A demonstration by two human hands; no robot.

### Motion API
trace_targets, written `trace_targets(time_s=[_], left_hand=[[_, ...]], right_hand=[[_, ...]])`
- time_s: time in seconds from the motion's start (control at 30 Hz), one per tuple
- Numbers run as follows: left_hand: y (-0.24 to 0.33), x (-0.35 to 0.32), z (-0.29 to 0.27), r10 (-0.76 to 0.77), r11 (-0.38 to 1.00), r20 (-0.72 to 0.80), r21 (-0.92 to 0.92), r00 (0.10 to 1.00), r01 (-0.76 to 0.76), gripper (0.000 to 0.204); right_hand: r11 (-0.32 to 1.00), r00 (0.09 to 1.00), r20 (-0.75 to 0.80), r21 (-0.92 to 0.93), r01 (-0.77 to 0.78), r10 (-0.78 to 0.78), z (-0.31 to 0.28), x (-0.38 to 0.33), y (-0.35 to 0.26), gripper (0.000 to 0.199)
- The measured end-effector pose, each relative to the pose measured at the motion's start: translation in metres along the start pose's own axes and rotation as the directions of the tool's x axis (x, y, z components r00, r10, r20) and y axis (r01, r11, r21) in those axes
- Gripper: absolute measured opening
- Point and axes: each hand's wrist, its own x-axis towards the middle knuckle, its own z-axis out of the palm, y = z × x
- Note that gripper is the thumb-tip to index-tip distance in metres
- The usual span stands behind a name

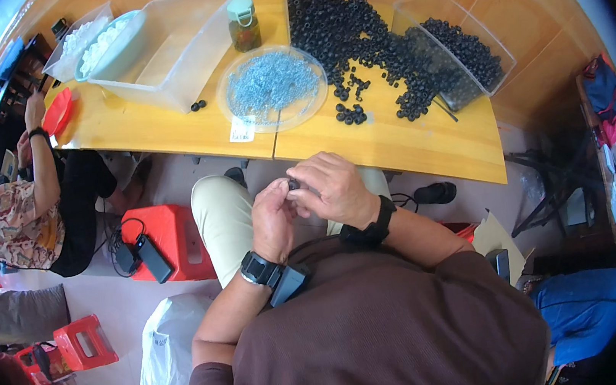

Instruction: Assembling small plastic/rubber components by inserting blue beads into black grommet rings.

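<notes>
Yellow table (426, 153) set against a wood-panelled wall (509, 10), seen from above. On the tabletop, from left to right, stand a large clear bin (189, 68), a jar (245, 27) with a pale green lid, a round clear tray (282, 122) heaped with small blue pieces (271, 81), and a broad pile of black pieces (338, 27) that reaches a clear box (502, 53) (itself partly filled with similar ones).

Nearer the viewer, in front of the table edge and above the lap, the two hands meet. Left hand (273, 220): thumb and fingers pinched on a small dark piece (293, 183). Right hand (337, 189): fingers bent and closed on the same piece (the exact fingertip contact is partly hidden). Each wrist bears a black band. At far left, a seated co-worker (19, 220) raises one arm beside a red dish (58, 111).
</notes>
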Motion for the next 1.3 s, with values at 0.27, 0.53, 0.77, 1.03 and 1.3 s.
trace_targets(time_s=[0.27,0.53,0.77,1.03,1.3], left_hand=[[-0.001,-0.006,-0.005,-0.065,0.995,-0.105,0.065,0.992,0.072,0.026],[0.002,-0.003,0.002,-0.077,0.993,-0.016,0.093,0.997,0.078,0.028],[0.007,-0.004,0.007,-0.102,0.993,0.121,0.069,0.987,0.094,0.032],[0.009,-0.01,0.012,0.087,0.982,0.047,0.165,0.995,-0.093,0.034],[0.007,-0.012,0.012,0.071,0.984,-0.019,0.162,0.997,-0.068,0.036]], right_hand=[[0.994,0.998,0.032,-0.095,0.054,-0.052,0.008,-0.006,-0.001,0.023],[0.999,1.0,0.005,0.051,0.006,-0.007,-0.002,-0.004,0.004,0.023],[0.995,0.995,-0.043,-0.048,0.09,-0.092,-0.014,0.002,0.006,0.03],[0.998,0.999,-0.001,0.038,0.049,-0.049,-0.015,0.006,-0.003,0.03],[0.979,0.995,0.016,0.175,-0.1,0.098,-0.004,-0.001,-0.004,0.027]])
